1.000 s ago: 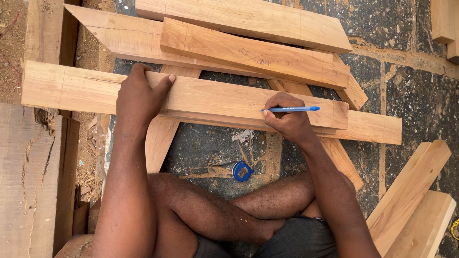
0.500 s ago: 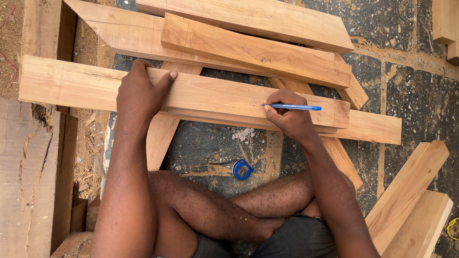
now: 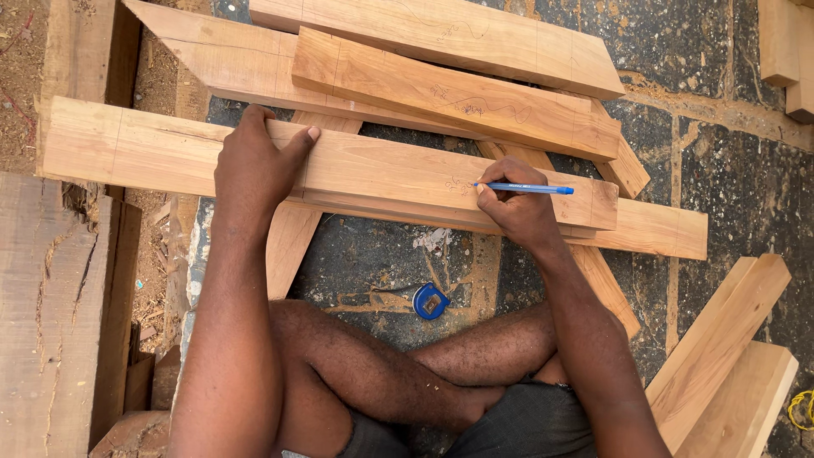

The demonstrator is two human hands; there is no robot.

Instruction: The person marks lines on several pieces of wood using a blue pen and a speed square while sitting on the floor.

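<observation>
Head view: blue pen [image 3: 526,188] on plank [image 3: 373,170]

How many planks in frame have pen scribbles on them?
3. The plank under the left hand, where the right hand writes with the blue pen; the middle plank; the far plank. Other faces are hidden.

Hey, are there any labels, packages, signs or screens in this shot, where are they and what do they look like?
No packages, signs or screens.
Blue pen: in the right hand, slim, with small pale print on its barrel.
Tape measure: on the floor in front of the legs, round, blue, with a small label patch.
Plank: under the left hand, long, pale, with pen scribbles.
</observation>
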